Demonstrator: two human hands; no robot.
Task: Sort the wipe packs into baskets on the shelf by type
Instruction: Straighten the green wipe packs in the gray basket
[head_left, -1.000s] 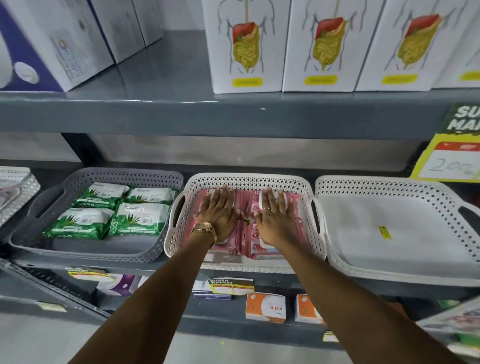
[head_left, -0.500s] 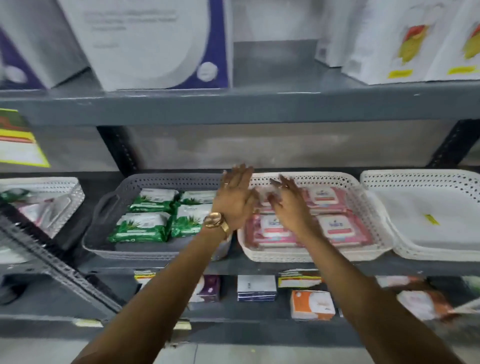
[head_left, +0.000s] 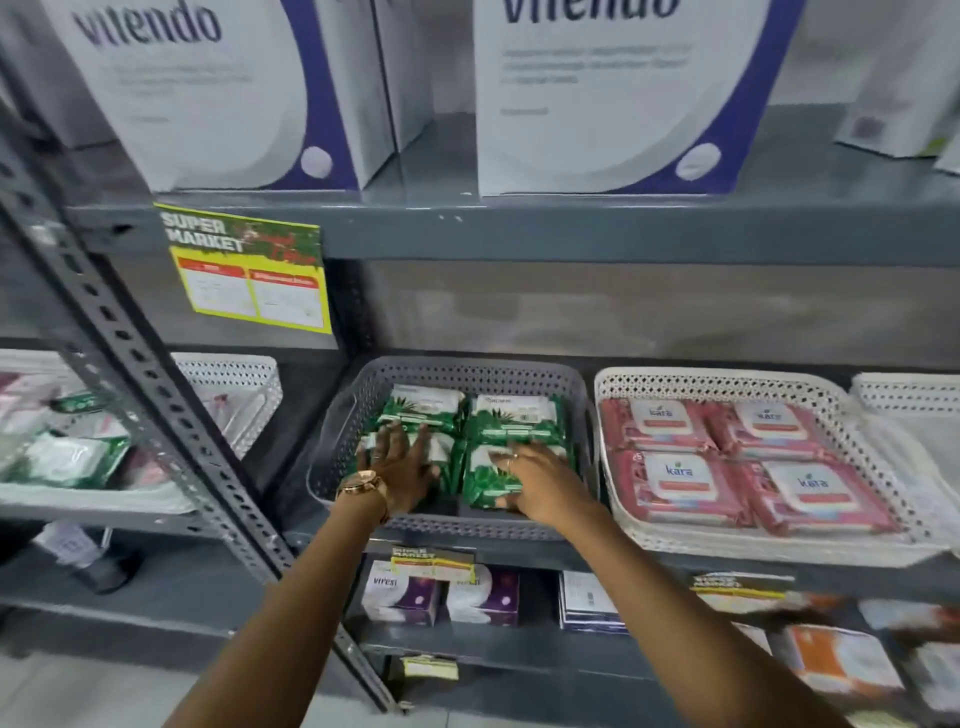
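A grey basket (head_left: 470, 371) on the middle shelf holds several green wipe packs (head_left: 514, 421). My left hand (head_left: 402, 470), with a gold watch on its wrist, lies flat with spread fingers on the front left green pack. My right hand (head_left: 540, 480) rests open on the front right green pack. To the right, a white basket (head_left: 727, 382) holds several pink wipe packs (head_left: 675, 486) in neat rows. Neither hand grips a pack.
A white basket (head_left: 234, 371) with mixed green and pink packs stands at the left, behind a slanted grey shelf post (head_left: 150, 395). Another white basket (head_left: 909, 387) shows at the far right. Large white boxes (head_left: 613, 93) stand on the shelf above, small boxes below.
Both hands have moved left from the pink packs in the white basket to the green packs in the grey basket. The view has swung left with them.
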